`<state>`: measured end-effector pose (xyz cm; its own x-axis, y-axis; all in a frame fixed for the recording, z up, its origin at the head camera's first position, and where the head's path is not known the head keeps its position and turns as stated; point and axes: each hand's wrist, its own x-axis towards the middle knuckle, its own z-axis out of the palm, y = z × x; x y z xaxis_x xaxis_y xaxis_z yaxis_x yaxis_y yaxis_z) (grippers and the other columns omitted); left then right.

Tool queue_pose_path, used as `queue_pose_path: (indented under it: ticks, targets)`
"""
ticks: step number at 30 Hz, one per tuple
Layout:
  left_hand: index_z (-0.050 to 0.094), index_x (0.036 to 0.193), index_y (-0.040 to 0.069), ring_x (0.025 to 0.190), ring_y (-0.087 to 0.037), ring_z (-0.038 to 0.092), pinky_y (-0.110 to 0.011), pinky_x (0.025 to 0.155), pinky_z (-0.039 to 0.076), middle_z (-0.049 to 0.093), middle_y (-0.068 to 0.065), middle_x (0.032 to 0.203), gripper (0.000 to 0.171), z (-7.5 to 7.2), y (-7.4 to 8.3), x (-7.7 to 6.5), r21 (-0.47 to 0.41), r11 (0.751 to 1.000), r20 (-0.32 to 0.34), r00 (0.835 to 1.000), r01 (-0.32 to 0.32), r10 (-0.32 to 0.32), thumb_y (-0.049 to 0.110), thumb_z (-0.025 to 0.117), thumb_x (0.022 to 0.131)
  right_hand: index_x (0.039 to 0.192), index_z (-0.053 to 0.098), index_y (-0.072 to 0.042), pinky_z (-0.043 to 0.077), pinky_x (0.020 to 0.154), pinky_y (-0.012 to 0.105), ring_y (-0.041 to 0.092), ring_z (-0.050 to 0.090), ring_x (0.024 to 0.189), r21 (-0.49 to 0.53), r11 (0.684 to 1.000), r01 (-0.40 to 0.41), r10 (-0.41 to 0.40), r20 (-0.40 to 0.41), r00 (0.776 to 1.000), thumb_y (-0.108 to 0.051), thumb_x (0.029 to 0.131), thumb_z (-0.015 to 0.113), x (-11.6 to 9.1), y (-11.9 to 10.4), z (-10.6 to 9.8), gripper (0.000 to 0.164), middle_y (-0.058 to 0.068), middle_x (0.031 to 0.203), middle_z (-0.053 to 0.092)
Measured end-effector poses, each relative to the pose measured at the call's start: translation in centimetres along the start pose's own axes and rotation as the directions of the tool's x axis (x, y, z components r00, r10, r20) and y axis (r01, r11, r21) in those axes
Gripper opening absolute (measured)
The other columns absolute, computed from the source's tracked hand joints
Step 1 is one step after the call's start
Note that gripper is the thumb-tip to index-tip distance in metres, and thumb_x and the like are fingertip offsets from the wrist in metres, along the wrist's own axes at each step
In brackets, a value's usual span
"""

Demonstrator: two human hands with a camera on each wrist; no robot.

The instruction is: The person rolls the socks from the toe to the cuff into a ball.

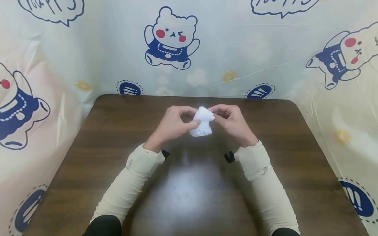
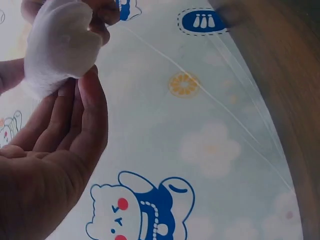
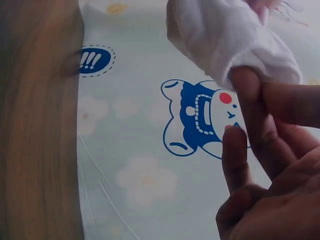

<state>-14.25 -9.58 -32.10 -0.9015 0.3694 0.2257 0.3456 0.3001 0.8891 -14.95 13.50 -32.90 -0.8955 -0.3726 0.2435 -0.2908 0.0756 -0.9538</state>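
A small white sock, bunched into a soft bundle, is held up between both hands above the far part of the table. My left hand grips its left side, thumb on the near face; in the left wrist view the fingers support the sock from below. On the other side, my right hand pinches the sock's edge between thumb and forefinger. The right wrist view shows the forefinger at an open fold of the sock, its remaining fingers loosely bent.
A dark brown wooden table lies beneath the hands. Behind it and along both sides hangs a pale curtain printed with cartoon bears. Small black pieces show at the inner edges of the cream sleeves.
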Motion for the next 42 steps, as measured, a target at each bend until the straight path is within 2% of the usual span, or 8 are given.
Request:
queue_pose_path:
  ticks: [3,9,13,18,26,32,36,42]
  targets:
    - [0.075,0.109,0.006,0.081,-0.017,0.067,-0.034,0.073,0.057,0.073,-0.002,0.098,0.023,0.0,0.1,0.0,0.04,0.999,-0.019,1.0,-0.016,0.017,0.013,0.077,0.088,0.103,0.071,0.002,0.052,0.076,0.033,0.026,0.062,0.084,-0.097,0.995,0.017,-0.022,-0.053,0.998,-0.003,0.096,0.066,0.0,-0.3,0.1,0.01,0.012,0.094,0.071]
    - [0.075,0.103,0.006,0.073,-0.018,0.066,-0.035,0.068,0.056,0.073,-0.004,0.095,0.017,0.0,0.0,0.0,0.069,0.998,-0.153,0.988,-0.009,0.02,0.013,0.076,0.088,0.099,0.068,0.004,0.048,0.081,0.032,0.026,0.058,0.085,-0.197,0.98,0.022,-0.061,-0.195,0.979,0.001,0.097,0.063,-0.5,-1.3,0.1,0.007,0.016,0.09,0.065]
    - [0.072,0.104,0.006,0.076,-0.019,0.067,-0.036,0.07,0.057,0.072,-0.005,0.098,0.017,0.1,0.2,-0.1,0.023,0.999,-0.162,0.986,0.027,-0.023,0.013,0.076,0.089,0.102,0.07,0.002,0.046,0.076,0.032,0.023,0.057,0.086,-0.224,0.974,0.021,-0.068,-0.204,0.977,-0.004,0.096,0.064,-0.6,-0.9,0.7,0.01,0.013,0.092,0.067]
    - [0.066,0.105,0.004,0.086,-0.022,0.069,-0.038,0.076,0.057,0.072,-0.007,0.101,0.021,0.1,0.4,-0.3,-0.114,0.99,-0.157,0.982,0.085,-0.103,0.013,0.077,0.089,0.101,0.069,0.003,0.047,0.068,0.029,0.025,0.057,0.081,-0.143,0.988,0.051,-0.095,-0.316,0.944,-0.009,0.093,0.07,-0.9,-0.8,1.3,0.014,0.012,0.091,0.066]
    - [0.059,0.126,0.004,0.093,-0.026,0.068,-0.038,0.081,0.057,0.07,-0.01,0.105,0.045,-0.1,0.5,-0.2,-0.237,0.971,-0.087,0.994,0.039,-0.061,0.012,0.08,0.086,0.092,0.075,-0.002,0.043,0.07,0.037,0.025,0.053,0.079,-0.277,0.961,0.007,-0.057,-0.172,0.983,-0.016,0.089,0.078,-0.5,-1.7,2.3,0.014,0.008,0.083,0.068]
    - [0.067,0.119,0.003,0.089,-0.025,0.066,-0.038,0.078,0.057,0.069,-0.008,0.108,0.038,-0.6,0.5,-0.5,-0.154,0.986,-0.056,0.996,0.064,-0.073,0.017,0.081,0.086,0.087,0.072,-0.003,0.042,0.074,0.037,0.024,0.051,0.085,-0.265,0.964,0.032,-0.095,-0.228,0.969,-0.015,0.088,0.079,-1.0,-2.3,2.4,0.013,0.007,0.083,0.065]
    - [0.068,0.116,0.003,0.09,-0.028,0.066,-0.04,0.079,0.057,0.069,-0.009,0.107,0.034,-0.7,0.5,-0.5,-0.167,0.983,-0.052,0.995,0.074,-0.084,0.016,0.079,0.087,0.086,0.072,-0.003,0.04,0.076,0.041,0.026,0.05,0.087,-0.287,0.957,0.047,-0.133,-0.289,0.948,-0.013,0.088,0.077,-1.4,-2.2,2.4,0.011,0.006,0.083,0.063]
    - [0.069,0.116,0.005,0.094,-0.027,0.067,-0.041,0.081,0.057,0.069,-0.007,0.109,0.033,-0.5,0.7,-0.6,-0.211,0.973,-0.02,0.995,0.094,-0.1,0.018,0.079,0.088,0.099,0.07,0.0,0.046,0.077,0.038,0.026,0.055,0.091,-0.213,0.975,0.062,-0.114,-0.242,0.964,-0.009,0.09,0.075,-1.4,-1.0,2.7,0.014,0.01,0.095,0.065]
